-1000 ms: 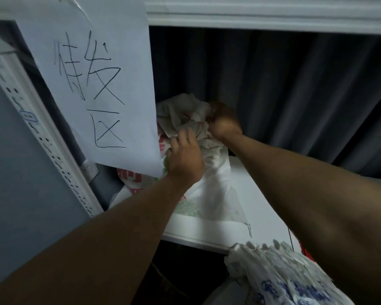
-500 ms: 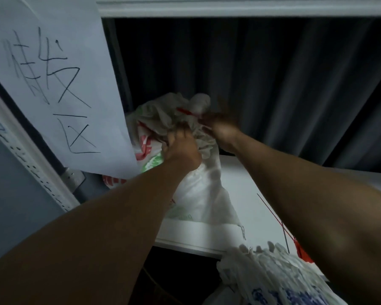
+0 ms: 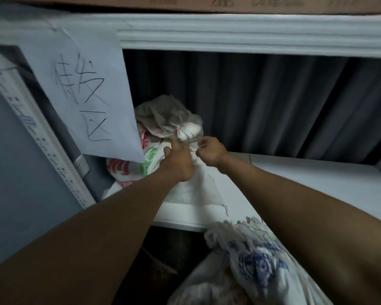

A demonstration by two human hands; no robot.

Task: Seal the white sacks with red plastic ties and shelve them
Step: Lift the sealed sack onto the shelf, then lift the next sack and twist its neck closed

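Observation:
A white sack (image 3: 154, 159) with red and green print stands at the left end of the white shelf (image 3: 295, 179). Its neck is bunched into a tight knob (image 3: 188, 131), with loose cloth (image 3: 163, 113) folded above. My left hand (image 3: 178, 160) grips the sack just below the neck. To the right of the knob, my right hand (image 3: 209, 150) has its fingers curled and pinches a thin tie end that runs to the neck. The tie's colour does not show. A second white sack (image 3: 257, 267) with blue print sits low in front, its mouth loose.
A handwritten paper sign (image 3: 81, 102) hangs over the shelf's left side and hides part of the sack. A perforated upright (image 3: 42, 139) stands at the left, the upper shelf beam (image 3: 251, 34) is overhead, and a dark curtain (image 3: 273, 102) hangs behind. Bare shelf lies to the right.
Both hands have dropped from the top of the bunched cloth to just below the neck. The neck is now drawn into a tight knob, and my right hand has pulled back to the right.

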